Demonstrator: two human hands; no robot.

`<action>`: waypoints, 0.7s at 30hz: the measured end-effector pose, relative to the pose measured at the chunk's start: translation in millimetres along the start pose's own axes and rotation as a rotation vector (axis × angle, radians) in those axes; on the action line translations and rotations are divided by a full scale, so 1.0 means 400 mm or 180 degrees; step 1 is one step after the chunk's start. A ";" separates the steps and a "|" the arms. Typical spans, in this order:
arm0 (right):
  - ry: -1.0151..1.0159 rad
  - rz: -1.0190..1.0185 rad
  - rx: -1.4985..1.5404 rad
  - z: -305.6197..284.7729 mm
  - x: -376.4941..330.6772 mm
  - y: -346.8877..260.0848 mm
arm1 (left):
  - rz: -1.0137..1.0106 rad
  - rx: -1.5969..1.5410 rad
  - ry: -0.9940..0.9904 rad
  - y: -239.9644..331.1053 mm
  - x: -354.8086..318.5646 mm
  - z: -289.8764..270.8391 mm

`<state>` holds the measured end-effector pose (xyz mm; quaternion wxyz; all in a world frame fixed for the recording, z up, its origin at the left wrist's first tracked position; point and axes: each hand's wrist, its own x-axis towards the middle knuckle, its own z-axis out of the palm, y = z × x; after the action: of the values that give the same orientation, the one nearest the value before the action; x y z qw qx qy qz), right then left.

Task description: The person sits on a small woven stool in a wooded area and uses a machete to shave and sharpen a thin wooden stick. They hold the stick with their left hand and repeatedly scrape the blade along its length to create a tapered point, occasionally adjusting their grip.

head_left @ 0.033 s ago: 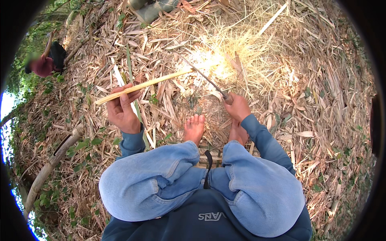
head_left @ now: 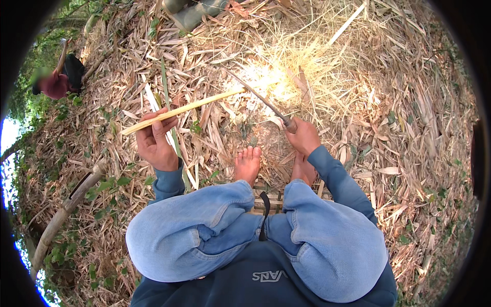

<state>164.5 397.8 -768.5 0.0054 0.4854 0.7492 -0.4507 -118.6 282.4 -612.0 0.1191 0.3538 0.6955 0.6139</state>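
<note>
A long pale-yellow bamboo strip point(head_left: 204, 101) slants up to the right, its near end pinched between the thumb and fingers of my left hand point(head_left: 157, 147). My right hand point(head_left: 303, 137) is wrapped round the handle of a knife point(head_left: 266, 103) with a long, narrow dark blade. The blade points up and left, crossing the strip near its far end. Whether edge and strip touch there I cannot tell. Bright sunlight washes out the strip's far tip.
Fine pale shavings point(head_left: 322, 64) are heaped beyond the knife. My bare foot point(head_left: 247, 163) rests on dry leaves, near a slatted surface point(head_left: 273, 197). A thick branch point(head_left: 64, 212) lies at left; another person point(head_left: 55, 84) is at far left. Grey-green rounded objects point(head_left: 197, 15) lie at the top.
</note>
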 end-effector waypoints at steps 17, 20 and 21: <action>0.0099 0.0119 0.0233 -0.019 -0.011 0.090 | -0.0176 -0.0093 0.0135 -0.016 -0.009 0.017; 0.0026 0.0281 -0.0183 -0.052 0.032 0.128 | -0.0186 -0.0091 0.0190 -0.021 -0.005 0.010; -0.0016 0.0160 -0.0279 -0.052 0.018 0.078 | -0.0177 -0.0047 0.0242 -0.020 -0.007 -0.010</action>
<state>192.4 420.8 -780.2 0.0399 0.5023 0.7557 -0.4184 -121.7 277.8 -619.4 0.1122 0.3098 0.7046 0.6285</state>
